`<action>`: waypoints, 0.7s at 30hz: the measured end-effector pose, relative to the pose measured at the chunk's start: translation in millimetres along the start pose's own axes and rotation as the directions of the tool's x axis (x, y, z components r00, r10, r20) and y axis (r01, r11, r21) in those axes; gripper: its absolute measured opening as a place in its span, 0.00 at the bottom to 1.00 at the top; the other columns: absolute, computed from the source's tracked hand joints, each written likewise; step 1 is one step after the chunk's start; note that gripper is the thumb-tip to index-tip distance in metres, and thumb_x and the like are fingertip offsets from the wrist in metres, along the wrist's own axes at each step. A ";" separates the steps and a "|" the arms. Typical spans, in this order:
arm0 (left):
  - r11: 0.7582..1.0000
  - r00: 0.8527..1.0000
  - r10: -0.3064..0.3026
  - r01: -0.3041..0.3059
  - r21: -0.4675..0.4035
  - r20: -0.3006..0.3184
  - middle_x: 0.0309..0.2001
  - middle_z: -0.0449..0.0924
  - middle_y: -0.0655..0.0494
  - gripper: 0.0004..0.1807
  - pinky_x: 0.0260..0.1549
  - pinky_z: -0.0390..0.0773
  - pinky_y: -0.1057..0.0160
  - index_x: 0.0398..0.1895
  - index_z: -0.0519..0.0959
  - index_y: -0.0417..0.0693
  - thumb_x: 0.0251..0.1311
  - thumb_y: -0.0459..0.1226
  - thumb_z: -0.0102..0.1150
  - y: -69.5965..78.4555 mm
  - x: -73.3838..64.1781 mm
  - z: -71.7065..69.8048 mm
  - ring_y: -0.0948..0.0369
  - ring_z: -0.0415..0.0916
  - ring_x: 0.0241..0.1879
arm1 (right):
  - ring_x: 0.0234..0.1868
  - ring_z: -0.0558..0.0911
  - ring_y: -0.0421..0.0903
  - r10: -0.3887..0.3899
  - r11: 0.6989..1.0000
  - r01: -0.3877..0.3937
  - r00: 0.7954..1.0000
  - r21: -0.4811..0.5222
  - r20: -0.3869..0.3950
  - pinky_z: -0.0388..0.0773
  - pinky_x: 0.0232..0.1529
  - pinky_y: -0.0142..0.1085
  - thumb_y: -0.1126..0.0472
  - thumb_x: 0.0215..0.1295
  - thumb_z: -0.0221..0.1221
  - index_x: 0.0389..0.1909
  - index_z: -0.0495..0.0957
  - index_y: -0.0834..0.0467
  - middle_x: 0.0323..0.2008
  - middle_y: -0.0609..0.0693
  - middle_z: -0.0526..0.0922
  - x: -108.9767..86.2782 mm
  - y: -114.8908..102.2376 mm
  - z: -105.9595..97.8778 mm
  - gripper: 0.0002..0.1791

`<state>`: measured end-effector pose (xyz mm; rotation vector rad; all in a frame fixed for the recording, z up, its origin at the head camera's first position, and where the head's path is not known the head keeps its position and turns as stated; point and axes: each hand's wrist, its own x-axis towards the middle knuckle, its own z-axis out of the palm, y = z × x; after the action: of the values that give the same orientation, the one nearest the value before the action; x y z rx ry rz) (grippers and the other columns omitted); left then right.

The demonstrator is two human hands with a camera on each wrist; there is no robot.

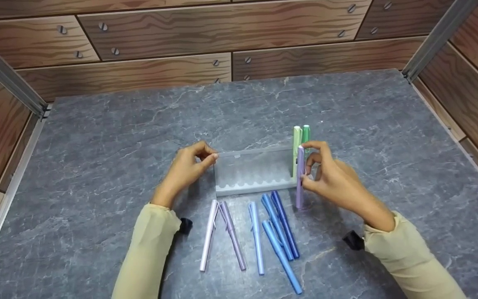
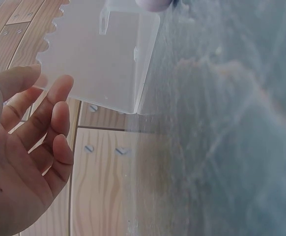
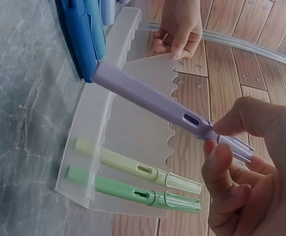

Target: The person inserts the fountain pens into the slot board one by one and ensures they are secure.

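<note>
Between thumb and fingers, my left hand pinches the upper left corner of a frosted clear pen stand with a scalloped edge. My right hand grips a lavender pen near its capped top. That pen is held roughly upright before the stand's right end. In the right wrist view its lower end overlaps a blue pen, and I cannot tell whether they touch. A light green pen and a green pen stand side by side in the stand's right end.
In front of the stand lie a pale lilac pen, a purple pen, a light blue pen and several darker blue pens. Wood-patterned walls enclose the grey marbled tabletop at the back and sides.
</note>
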<state>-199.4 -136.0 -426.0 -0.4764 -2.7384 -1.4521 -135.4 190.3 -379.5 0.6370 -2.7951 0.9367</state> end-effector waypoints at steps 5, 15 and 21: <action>1.000 1.000 0.001 -0.001 0.003 0.000 0.33 0.85 0.51 0.06 0.35 0.72 0.64 0.35 0.81 0.44 0.63 0.38 0.60 0.2 0.0 -0.3 0.60 0.77 0.34 | 0.21 0.70 0.35 -0.002 1.000 0.001 0.998 -0.005 -0.069 0.68 0.21 0.29 0.72 0.53 0.63 0.59 0.58 0.58 0.29 0.46 0.78 2.3 -3.6 2.1 0.34; 1.000 1.000 0.005 -0.005 0.011 -0.005 0.34 0.86 0.51 0.07 0.35 0.72 0.64 0.35 0.81 0.43 0.63 0.38 0.60 0.9 0.1 -0.6 0.59 0.77 0.34 | 0.20 0.71 0.36 -0.077 0.995 0.061 0.975 -0.084 -0.209 0.67 0.19 0.29 0.71 0.54 0.64 0.59 0.58 0.57 0.30 0.50 0.80 6.6 -4.8 6.0 0.34; 1.000 1.000 0.003 -0.002 0.014 -0.008 0.34 0.85 0.51 0.06 0.35 0.72 0.63 0.35 0.81 0.44 0.62 0.38 0.60 0.5 0.2 -0.2 0.59 0.77 0.34 | 0.18 0.73 0.37 -0.094 0.991 0.066 0.963 -0.118 -0.254 0.64 0.17 0.28 0.71 0.56 0.63 0.60 0.57 0.55 0.30 0.50 0.81 9.5 -4.4 8.7 0.34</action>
<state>-199.5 -135.9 -425.5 -0.4722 -2.7388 -1.4299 -142.0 178.6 -381.6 0.5625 -2.5479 0.7843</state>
